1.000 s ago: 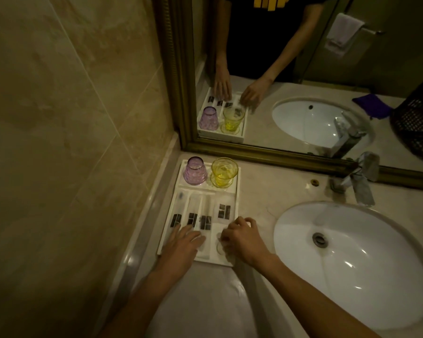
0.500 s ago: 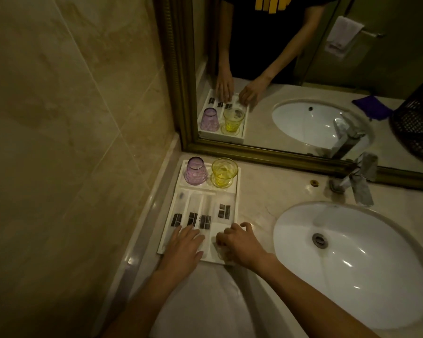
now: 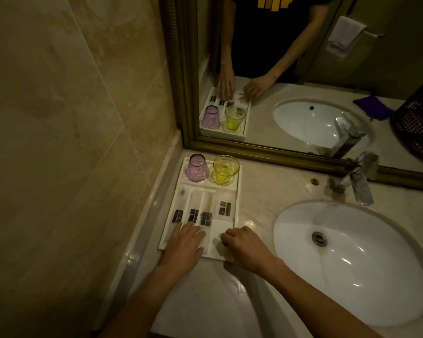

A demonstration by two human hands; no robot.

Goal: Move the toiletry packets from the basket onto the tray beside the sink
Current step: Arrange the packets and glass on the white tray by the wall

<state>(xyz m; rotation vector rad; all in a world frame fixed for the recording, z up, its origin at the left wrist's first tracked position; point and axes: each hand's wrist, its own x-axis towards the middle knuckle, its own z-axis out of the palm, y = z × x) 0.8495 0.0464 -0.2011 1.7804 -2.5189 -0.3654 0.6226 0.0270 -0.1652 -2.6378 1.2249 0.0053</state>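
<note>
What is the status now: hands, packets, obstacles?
Left hand flat on packets in tray. Right hand curled at tray's near right corner, grip unclear. Two glasses at tray's far end, clear of hands.

A purple cup [image 3: 196, 167] sits upside down just beside a yellow cup [image 3: 224, 169]. A shiny tap [image 3: 359, 178] stands under the gold-framed mirror [image 3: 303, 156].
</note>
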